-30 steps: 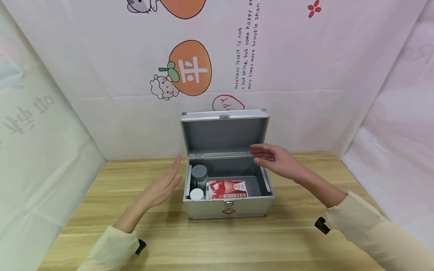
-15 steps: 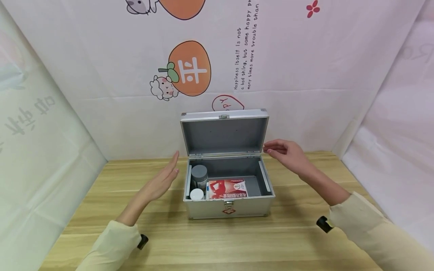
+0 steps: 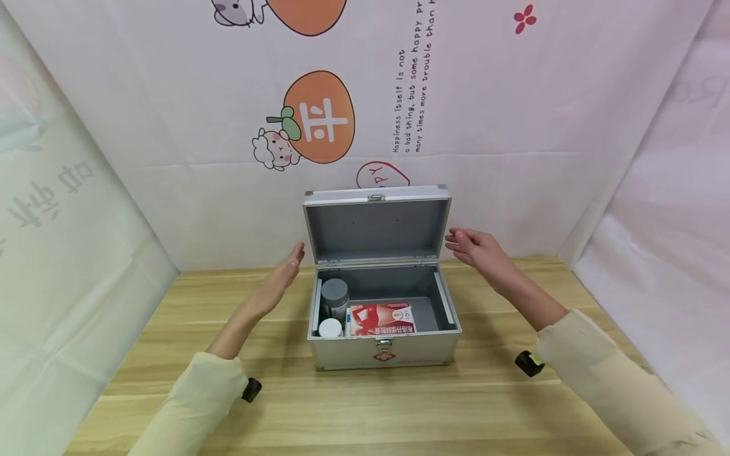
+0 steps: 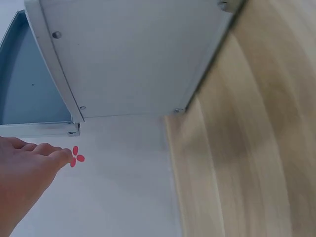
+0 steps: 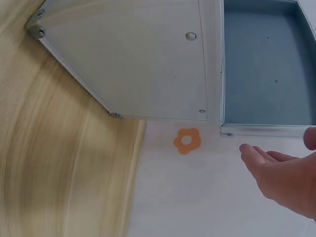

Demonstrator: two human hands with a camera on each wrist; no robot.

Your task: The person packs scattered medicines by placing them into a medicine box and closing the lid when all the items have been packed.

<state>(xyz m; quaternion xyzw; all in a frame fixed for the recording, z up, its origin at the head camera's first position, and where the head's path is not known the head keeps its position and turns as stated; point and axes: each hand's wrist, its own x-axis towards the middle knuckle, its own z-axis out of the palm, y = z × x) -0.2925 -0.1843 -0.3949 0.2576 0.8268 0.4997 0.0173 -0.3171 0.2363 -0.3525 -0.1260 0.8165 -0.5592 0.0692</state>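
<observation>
A silver metal first-aid box [image 3: 348, 353] stands on the table with its lid [image 3: 376, 231] raised at the back. Inside it are a grey-capped jar [image 3: 334, 292], a smaller white-capped bottle [image 3: 331, 328] and a red and white medicine box [image 3: 383, 318]. My left hand [image 3: 279, 282] is held beside the left end of the lid, fingers extended and nothing in them. On the other side, my right hand [image 3: 479, 250] hovers near the lid's right edge, its fingers loosely bent and holding nothing. Both wrist views show fingertips close to the lid's sides.
The wooden table [image 3: 365, 411] reaches back to a white printed cloth [image 3: 485, 126] hanging behind the box. More white cloth hangs at the left and right sides. A latch [image 3: 384, 345] sits on the box's front.
My right hand has moved right, from over the box's back right corner to outside the lid's edge. My left hand has risen slightly along the lid's left side. The box has stayed put.
</observation>
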